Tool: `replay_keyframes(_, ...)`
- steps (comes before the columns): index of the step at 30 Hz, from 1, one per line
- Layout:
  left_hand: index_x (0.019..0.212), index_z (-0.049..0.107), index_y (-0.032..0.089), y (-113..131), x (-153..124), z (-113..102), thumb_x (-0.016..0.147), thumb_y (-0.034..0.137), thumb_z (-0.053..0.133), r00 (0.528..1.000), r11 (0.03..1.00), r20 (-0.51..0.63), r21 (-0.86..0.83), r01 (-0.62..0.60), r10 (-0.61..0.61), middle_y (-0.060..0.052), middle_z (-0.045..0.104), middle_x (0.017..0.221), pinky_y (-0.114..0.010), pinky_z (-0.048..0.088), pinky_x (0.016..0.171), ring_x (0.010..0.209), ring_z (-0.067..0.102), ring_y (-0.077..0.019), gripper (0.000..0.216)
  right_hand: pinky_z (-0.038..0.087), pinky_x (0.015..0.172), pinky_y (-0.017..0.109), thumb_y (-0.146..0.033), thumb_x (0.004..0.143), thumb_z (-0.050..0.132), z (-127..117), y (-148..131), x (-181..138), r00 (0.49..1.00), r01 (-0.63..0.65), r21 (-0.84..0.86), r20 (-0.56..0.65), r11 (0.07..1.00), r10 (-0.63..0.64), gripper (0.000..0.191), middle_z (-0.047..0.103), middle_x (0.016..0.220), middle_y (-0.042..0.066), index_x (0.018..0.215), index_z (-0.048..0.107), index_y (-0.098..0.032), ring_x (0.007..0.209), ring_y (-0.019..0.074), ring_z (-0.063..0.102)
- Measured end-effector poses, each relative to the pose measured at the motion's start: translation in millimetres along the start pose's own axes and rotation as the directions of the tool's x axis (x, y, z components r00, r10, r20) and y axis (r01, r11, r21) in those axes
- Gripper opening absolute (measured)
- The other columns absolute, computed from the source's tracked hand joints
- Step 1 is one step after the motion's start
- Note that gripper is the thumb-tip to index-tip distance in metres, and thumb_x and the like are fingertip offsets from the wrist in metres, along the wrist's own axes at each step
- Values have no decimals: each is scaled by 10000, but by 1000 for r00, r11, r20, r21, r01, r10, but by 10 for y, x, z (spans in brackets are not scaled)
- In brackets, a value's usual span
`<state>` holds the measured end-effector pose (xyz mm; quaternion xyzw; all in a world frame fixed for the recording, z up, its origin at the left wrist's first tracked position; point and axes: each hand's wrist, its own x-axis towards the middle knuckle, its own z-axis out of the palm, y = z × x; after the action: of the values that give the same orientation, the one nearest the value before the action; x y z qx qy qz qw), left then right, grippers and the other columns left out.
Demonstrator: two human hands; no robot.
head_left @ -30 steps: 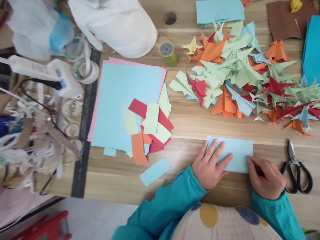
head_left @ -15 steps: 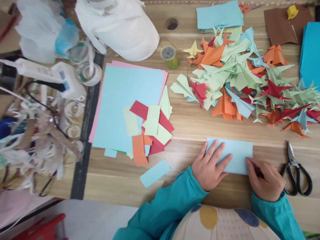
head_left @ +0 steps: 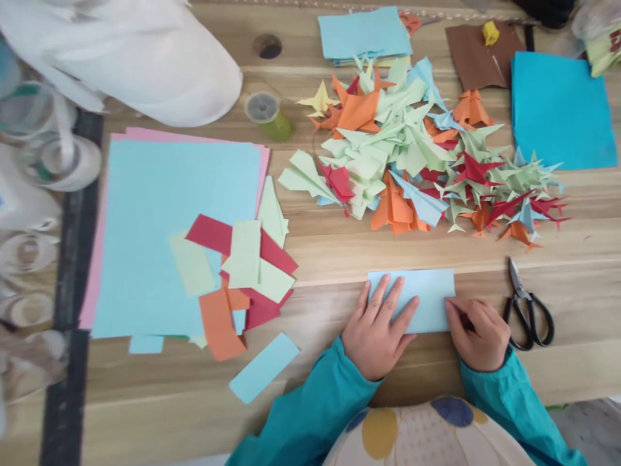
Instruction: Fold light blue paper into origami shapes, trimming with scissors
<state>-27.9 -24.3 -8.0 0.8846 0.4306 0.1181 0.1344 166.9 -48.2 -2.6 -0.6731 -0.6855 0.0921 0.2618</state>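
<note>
A light blue sheet of paper [head_left: 431, 294], seemingly folded into a rectangle, lies flat on the wooden table. Spread over its left part, my left hand [head_left: 376, 330] presses down with open fingers. My right hand [head_left: 478, 331] is closed, thumb and forefinger pinched at the paper's right edge; its other fingers curl under. Just right of that hand lie scissors [head_left: 521, 304] with black handles, blades pointing away. A cut light blue strip [head_left: 264, 367] rests to the left of my left sleeve.
Folded paper planes [head_left: 398, 142] in several colours are heaped beyond my hands. At left, large light blue sheets [head_left: 169, 194] bear loose offcuts [head_left: 245, 252]. Bright blue paper [head_left: 563, 110] lies at the far right, a green thread spool [head_left: 269, 116] at the back, tape rolls [head_left: 63, 162] at far left.
The view has shifted to the right, so the table's things appear farther left. Both hands keep nearly the same place on the light blue paper.
</note>
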Motion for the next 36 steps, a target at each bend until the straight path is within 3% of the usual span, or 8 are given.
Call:
replay_keyframes(18, 1238, 439, 244, -13, 2, 7, 762, 451, 496, 1000, 999, 12, 31, -27, 27, -136, 398, 1334, -528, 259, 991, 1266, 283, -336, 522, 426, 584, 255, -143, 721, 610, 32, 5, -10, 1000, 23, -22, -15, 1000, -23, 101, 668, 660, 27, 816, 641, -155, 552, 120, 566)
replay_keyframes(25, 1233, 449, 241, -15, 6, 4, 762, 438, 501, 999, 999, 1, 36, -35, 35, -141, 404, 1328, -526, 257, 991, 1262, 288, -340, 514, 410, 558, 254, -177, 744, 588, 28, 6, -28, 1000, -3, -43, -18, 999, 2, 249, 633, 619, 26, 988, 627, -147, 510, 116, 511)
replay_keyframes(36, 1235, 449, 241, -25, 3, 14, 761, 445, 501, 999, 999, 5, 34, -41, 41, -140, 401, 1331, -522, 250, 994, 1263, 285, -341, 519, 393, 579, 251, -245, 757, 584, 52, -25, -10, 1000, 17, -175, 17, 984, -14, 320, 618, 604, 34, 1057, 615, -138, 533, 129, 514)
